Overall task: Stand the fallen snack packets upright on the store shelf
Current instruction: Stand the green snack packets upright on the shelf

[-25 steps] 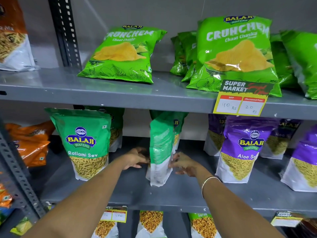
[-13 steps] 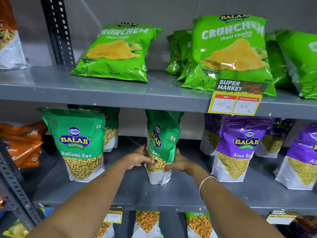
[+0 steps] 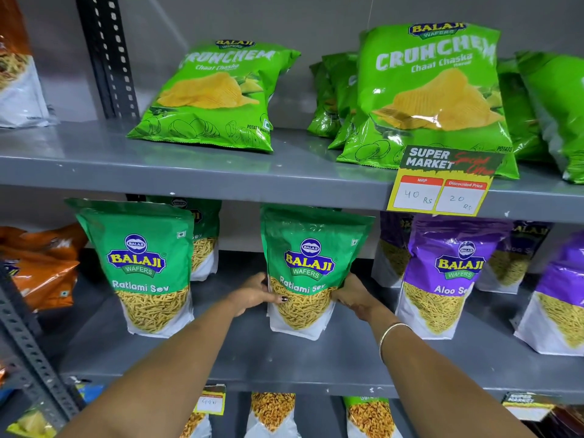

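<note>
A green Ratlami Sev packet (image 3: 308, 263) stands upright on the middle grey shelf (image 3: 284, 358), its front facing me. My left hand (image 3: 252, 294) grips its lower left edge and my right hand (image 3: 354, 295) grips its lower right edge. A second green Ratlami Sev packet (image 3: 142, 267) stands upright to the left, with another one (image 3: 203, 235) behind it. On the upper shelf a green Crunchem chips packet (image 3: 215, 96) lies leaning back.
Purple Aloo Sev packets (image 3: 448, 273) stand to the right of my hands. Orange packets (image 3: 41, 263) lie at the far left. More Crunchem packets (image 3: 426, 90) fill the upper shelf behind a price tag (image 3: 442, 181). A slotted metal upright (image 3: 28, 358) stands at lower left.
The green packet between my hands has turned from edge-on to facing me. Both hands now hold its lower sides.
</note>
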A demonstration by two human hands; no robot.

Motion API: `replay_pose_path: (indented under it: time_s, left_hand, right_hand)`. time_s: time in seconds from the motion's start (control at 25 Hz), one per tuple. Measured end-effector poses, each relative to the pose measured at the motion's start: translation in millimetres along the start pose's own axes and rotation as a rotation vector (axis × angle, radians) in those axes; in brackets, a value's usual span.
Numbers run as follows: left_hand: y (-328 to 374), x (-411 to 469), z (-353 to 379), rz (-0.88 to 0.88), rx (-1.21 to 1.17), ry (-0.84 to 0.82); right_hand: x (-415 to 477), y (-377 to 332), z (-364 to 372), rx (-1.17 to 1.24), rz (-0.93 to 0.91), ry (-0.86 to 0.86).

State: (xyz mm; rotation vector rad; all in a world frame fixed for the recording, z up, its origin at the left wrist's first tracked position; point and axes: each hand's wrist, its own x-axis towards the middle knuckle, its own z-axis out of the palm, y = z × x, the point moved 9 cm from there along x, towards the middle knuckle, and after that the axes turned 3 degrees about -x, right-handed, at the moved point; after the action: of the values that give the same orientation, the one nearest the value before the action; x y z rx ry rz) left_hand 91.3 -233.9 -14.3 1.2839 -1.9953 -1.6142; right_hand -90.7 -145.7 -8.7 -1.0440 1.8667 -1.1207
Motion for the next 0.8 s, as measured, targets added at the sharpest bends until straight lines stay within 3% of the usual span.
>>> replay_pose_path:
  time_s: [0.2, 0.8]
  left_hand:
    - [-6, 1, 1, -0.031, -0.056, 0.015]
    - [-5, -13, 9, -0.030, -0.056, 0.096]
  right_hand:
    - [-13, -3, 23, 0.156, -0.036, -0.328]
    - [-19, -14, 19, 0.137, -0.124, -0.256]
